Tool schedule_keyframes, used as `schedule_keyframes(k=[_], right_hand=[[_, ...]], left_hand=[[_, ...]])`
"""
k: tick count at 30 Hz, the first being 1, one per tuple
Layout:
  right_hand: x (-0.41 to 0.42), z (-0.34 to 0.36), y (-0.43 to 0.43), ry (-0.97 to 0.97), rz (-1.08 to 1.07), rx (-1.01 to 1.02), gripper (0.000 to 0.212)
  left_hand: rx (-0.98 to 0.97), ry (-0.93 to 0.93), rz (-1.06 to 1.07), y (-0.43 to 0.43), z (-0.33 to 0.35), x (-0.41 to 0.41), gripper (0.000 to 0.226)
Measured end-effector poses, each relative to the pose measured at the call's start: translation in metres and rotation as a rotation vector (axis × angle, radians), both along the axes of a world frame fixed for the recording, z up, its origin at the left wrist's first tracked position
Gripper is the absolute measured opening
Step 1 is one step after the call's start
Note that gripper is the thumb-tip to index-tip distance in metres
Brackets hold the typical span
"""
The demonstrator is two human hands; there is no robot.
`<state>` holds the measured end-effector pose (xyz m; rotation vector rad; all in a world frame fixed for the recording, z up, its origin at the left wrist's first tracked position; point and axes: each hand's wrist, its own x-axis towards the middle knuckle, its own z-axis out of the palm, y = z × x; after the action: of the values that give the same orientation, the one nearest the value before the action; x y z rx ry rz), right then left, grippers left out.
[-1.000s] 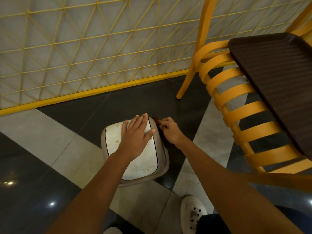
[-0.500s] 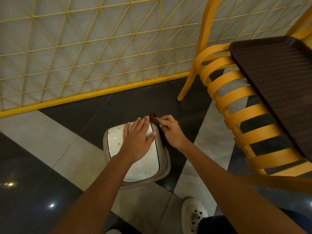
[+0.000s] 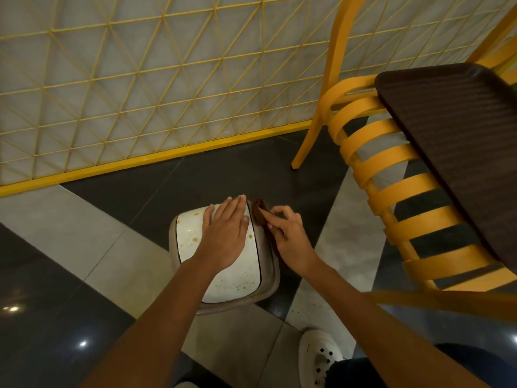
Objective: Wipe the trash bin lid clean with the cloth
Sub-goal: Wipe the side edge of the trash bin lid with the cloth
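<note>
Two hands at stained trash bin lid, left hand flat on top, right hand pinching brown cloth at rim

Trash bin stands on floor of dark and grey tiles, near a yellow lattice partition. White trash bin lid carries brown spots along its left and near parts. Left hand lies flat, palm down, fingers together, on the lid's far half. Right hand at the lid's right rim, fingers curled around a dark brown cloth pressed against the rim's far right corner. Yellow slatted chair to the right, dark brown tray on it. White shoe below.
</note>
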<state>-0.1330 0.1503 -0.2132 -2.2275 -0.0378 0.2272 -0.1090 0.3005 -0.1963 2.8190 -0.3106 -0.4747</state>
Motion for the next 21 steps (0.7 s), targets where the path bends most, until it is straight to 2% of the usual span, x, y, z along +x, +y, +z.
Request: schedule_keyframes(k=[8,14,17,21], right_hand=[[-0.007,0.006,0.002,-0.085,0.076,-0.11,0.041],[0.013,0.006,0.005,-0.077,0.073,-0.151,0.042],[-0.007,0.005,0.004,-0.088,0.078,-0.133,0.042],[-0.02,0.004,0.004,-0.054,0.013,0.033,0.037]], left_hand=[[0.047,0.004,-0.029,0.001,-0.002,0.0,0.05],[-0.005,-0.005,0.001,0.0,0.0,-0.001,0.049],[0.026,-0.008,-0.018,0.001,-0.001,-0.001,0.049],[0.038,-0.015,-0.018,0.001,-0.003,0.002,0.049]])
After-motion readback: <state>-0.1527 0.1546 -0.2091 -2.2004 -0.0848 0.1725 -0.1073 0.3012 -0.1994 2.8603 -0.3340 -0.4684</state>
